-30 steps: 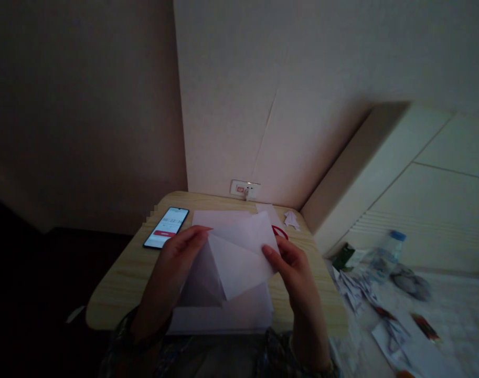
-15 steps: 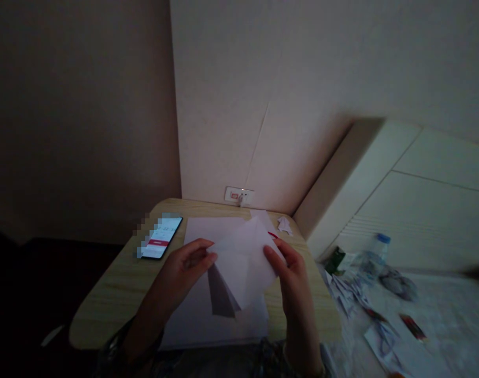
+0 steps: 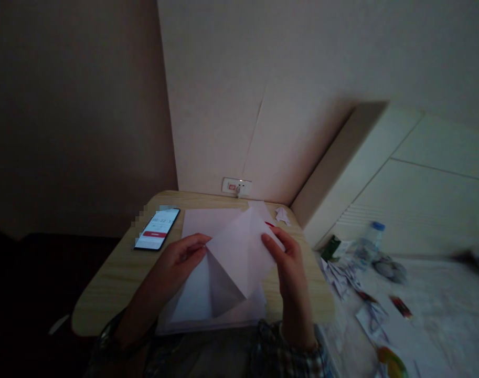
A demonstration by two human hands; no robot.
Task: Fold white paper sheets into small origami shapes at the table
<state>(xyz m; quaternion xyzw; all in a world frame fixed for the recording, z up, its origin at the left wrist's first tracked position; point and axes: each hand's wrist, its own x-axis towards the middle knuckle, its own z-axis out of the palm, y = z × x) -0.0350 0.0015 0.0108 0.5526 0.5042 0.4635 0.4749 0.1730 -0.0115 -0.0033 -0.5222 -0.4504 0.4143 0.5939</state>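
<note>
A folded white sheet of paper [image 3: 239,252] is held up between my two hands, just above the table. My left hand [image 3: 186,257] pinches its left corner between thumb and fingers. On the opposite side, my right hand [image 3: 286,257] grips the right edge, thumb in front and fingers behind. The sheet shows a crease down its middle, and a flap hangs open at the lower left. Beneath it lies a stack of white paper [image 3: 200,216], partly hidden by the held sheet and my hands.
A lit phone [image 3: 156,229] lies at the table's [image 3: 105,294] left. A small folded paper piece [image 3: 282,216] sits at the back right, near a wall socket [image 3: 236,187]. On the bed to the right are a bottle [image 3: 371,244], folded papers [image 3: 341,278] and other small items.
The held sheet has been turned a little, and its lower left flap has opened wider. Both hands keep their hold. The whole view has shifted slightly.
</note>
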